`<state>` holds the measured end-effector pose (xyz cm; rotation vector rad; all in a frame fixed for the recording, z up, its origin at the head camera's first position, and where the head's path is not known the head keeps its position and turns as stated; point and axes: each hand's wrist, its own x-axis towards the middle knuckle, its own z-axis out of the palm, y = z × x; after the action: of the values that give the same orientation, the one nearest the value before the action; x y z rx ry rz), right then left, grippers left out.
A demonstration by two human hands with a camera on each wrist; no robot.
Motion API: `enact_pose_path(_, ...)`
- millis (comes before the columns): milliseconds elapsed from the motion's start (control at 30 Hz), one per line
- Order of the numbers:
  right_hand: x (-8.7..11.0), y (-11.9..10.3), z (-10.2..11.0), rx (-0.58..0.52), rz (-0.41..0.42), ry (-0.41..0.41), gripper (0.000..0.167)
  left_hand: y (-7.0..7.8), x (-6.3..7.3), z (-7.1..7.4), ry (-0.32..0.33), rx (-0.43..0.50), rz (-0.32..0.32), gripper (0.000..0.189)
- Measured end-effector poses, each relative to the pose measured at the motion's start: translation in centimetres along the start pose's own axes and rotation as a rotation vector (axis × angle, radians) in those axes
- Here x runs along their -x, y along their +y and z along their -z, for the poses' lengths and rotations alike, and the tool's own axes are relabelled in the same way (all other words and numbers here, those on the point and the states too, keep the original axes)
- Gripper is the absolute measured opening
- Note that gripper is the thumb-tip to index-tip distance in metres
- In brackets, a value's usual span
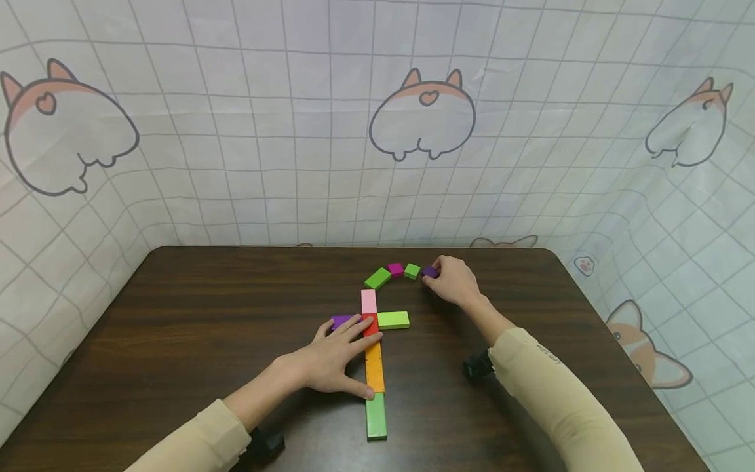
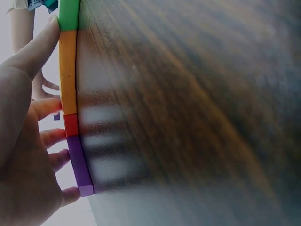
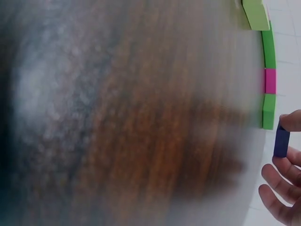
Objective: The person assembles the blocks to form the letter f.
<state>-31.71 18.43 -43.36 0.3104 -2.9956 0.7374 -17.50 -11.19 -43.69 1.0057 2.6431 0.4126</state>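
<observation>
My right hand (image 1: pixel 454 280) pinches a small dark purple block (image 3: pixel 281 142) between thumb and finger, at the right end of a curved row. That row holds a green block (image 1: pixel 378 278), a magenta block (image 1: pixel 396 269) and a small green block (image 1: pixel 412 271). With fingers spread, my left hand (image 1: pixel 333 360) rests on a straight column of blocks. Its thumb touches where the orange part (image 1: pixel 374 370) meets the bottom green block (image 1: pixel 375 419); its fingertips lie along the red block (image 2: pixel 71 125) and the long purple block (image 2: pixel 80 165). Above the red sits a pink block (image 1: pixel 368 301).
A lime block (image 1: pixel 393 320) sticks out to the right of the column. Everything lies on a dark wooden table (image 1: pixel 236 308), whose far edge runs just behind the curved row. A white grid-patterned cloth (image 1: pixel 253 131) with cartoon animals hangs around the back and sides.
</observation>
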Motion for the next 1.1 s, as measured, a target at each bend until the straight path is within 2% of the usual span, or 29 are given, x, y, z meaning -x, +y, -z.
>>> enact_pose_path(800,-0.8,0.2,-1.2,0.026,-0.009,-0.028,0.034,-0.1,-0.1,-0.3,0.007,-0.007,-0.006,0.101)
enact_pose_path(1100,-1.0,0.1,-1.3,0.057,-0.012,-0.079,0.035,0.1,0.1,0.0,-0.006,-0.01,-0.002,0.1)
